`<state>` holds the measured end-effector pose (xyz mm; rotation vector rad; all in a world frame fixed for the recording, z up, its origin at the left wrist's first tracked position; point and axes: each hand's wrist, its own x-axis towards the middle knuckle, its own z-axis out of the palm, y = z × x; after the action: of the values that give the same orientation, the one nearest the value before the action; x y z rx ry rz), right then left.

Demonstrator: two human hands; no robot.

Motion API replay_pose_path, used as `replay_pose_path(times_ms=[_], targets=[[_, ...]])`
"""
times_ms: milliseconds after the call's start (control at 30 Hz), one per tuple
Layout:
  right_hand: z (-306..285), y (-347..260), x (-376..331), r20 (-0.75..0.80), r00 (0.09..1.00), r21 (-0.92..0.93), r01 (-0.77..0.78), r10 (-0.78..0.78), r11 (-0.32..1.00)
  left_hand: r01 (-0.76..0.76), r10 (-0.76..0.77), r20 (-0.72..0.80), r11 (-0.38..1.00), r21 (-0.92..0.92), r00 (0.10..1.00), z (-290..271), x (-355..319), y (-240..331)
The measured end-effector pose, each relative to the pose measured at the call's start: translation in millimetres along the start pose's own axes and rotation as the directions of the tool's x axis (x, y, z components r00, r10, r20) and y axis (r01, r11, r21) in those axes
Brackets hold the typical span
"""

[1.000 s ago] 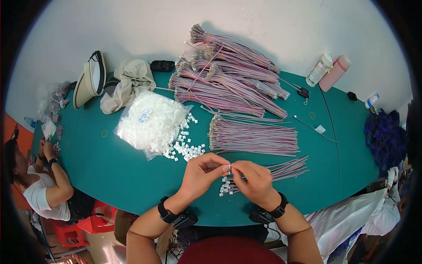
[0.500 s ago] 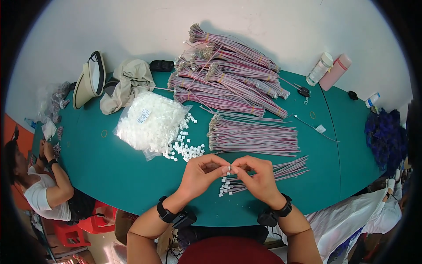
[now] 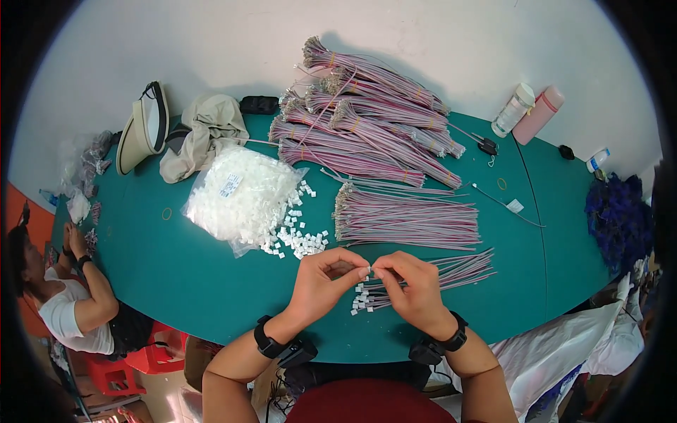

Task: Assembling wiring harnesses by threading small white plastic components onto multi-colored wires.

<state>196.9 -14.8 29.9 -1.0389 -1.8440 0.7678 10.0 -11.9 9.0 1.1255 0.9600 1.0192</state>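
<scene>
My left hand (image 3: 321,282) pinches a small white connector housing (image 3: 368,270) between thumb and fingertips. Against it, my right hand (image 3: 415,290) is closed in a pinch, its fingertips almost meeting the left ones; a thin wire probably sits in them, but it is too small to make out. Under and beside my hands lie grey and pink wires (image 3: 465,267) with white housings (image 3: 360,302) on their left ends. Beyond them spreads a row of wires (image 3: 409,218) with bare metal-tipped ends. Loose white housings (image 3: 307,244) are scattered left of that row.
A clear bag of white housings (image 3: 243,201) lies at the left. Tied wire bundles (image 3: 374,120) are piled at the back. Two bottles (image 3: 513,111), keys (image 3: 486,146) and a labelled cable tie (image 3: 515,206) are on the right. At far left sits another person (image 3: 77,310).
My right hand has shifted slightly right and down, opening a small gap between the fingertips. My left hand stays nearly still, holding the housing.
</scene>
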Motion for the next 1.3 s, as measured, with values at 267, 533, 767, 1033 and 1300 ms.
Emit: replay_pose_path(times_ms=[267,533,767,1033,1300], targets=[[5.2,4.0,-2.7,-0.018,0.997,-0.132,0.076,-0.08,0.988,-0.207,0.209,0.023,0.937,0.281,0.978,1.5,0.5,2.7],[-5.7,7.6,2.5,0.022,0.988,0.218,-0.155,0.154,0.964,0.02,-0.022,-0.018,0.992,-0.128,1.0,-3.4,2.9,0.7],[-8.6,-3.1,6.8,0.045,0.99,0.119,-0.138,0.134,0.983,0.018,-0.018,0.0,0.996,-0.085,1.0,-2.3,1.6,4.6],[-8.7,-1.7,5.4,0.076,0.983,0.172,-0.177,0.166,0.969,-0.014,0.016,0.037,0.998,-0.058,0.999,-3.0,1.4,3.6],[-5.9,14.5,-1.1,0.242,0.9,0.51,-0.437,0.363,0.741,-0.009,0.015,0.064,0.994,-0.108,0.998,-2.5,1.3,3.6]])
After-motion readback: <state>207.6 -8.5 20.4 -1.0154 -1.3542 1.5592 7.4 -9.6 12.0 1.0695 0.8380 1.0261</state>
